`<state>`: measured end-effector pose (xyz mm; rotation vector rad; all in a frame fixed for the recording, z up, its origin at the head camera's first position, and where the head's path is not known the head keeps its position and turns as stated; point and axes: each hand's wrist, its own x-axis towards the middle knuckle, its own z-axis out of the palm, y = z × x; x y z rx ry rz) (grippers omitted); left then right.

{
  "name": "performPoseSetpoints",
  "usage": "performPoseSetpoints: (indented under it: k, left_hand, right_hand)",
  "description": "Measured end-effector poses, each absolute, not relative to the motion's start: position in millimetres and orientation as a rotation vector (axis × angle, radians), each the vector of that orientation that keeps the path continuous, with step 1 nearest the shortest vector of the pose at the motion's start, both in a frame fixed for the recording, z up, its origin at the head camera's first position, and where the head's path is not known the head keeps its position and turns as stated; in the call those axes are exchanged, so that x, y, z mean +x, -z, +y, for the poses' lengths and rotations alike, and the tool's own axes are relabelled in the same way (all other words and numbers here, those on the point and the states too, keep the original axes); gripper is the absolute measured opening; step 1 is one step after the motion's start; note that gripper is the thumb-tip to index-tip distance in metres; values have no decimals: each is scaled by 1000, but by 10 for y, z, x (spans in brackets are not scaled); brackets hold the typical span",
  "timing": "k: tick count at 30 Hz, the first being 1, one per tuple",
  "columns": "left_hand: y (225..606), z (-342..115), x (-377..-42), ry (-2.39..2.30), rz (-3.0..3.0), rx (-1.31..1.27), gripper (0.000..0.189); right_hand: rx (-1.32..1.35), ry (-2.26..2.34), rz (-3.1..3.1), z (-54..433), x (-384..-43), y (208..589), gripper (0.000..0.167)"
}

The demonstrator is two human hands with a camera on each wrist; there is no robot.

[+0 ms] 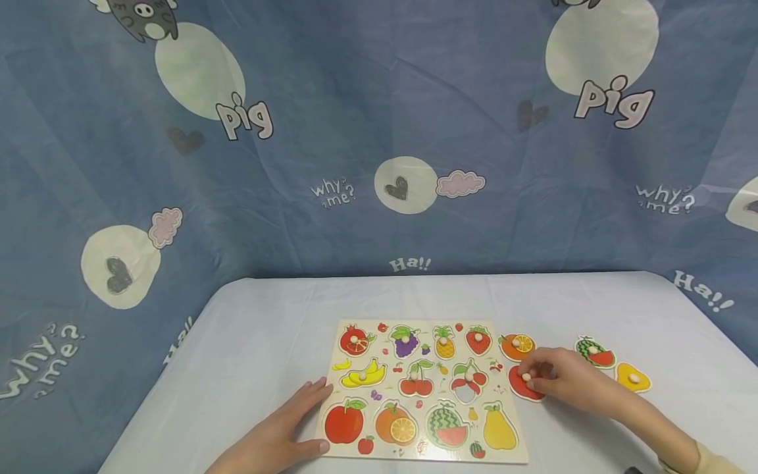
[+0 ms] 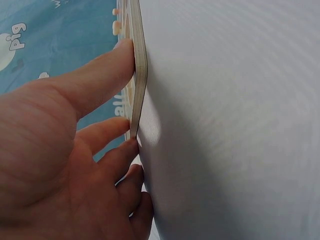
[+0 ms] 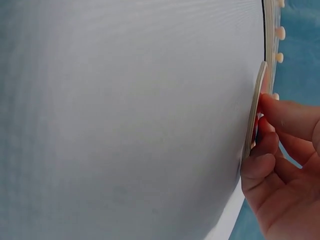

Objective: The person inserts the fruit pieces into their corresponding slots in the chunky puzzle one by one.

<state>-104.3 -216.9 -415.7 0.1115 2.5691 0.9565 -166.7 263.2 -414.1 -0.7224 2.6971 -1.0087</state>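
Note:
A wooden fruit puzzle board lies on the white table, with knobbed pieces in its upper two rows. The large apple, orange, watermelon and pear pictures in its front row have no knobs. At the board's left edge rests my left hand, thumb and fingertips touching the rim with the fingers fairly straight. Just right of the board, my right hand pinches the knob of a red puzzle piece. Its fingers hide part of that piece. In the right wrist view the red piece shows edge-on, close to the tabletop.
Behind the red piece lies a loose orange piece by the board's right edge. A watermelon piece and a yellow pear piece lie farther right. A blue printed cloth hangs behind the table. Something dark shows at the bottom edge.

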Motion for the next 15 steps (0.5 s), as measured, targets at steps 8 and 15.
performPoseSetpoints:
  k: [8,15]
  left_hand:
    - [4163,-2164,-1039,-970,2557,115,88]
    - [4159,-2173,-1037,-965,2563,105,89]
  right_hand:
    - [-679,985,2727,2621,-1644,4124,12]
    - [-683,986,2788,2599,-1626,4096,15]
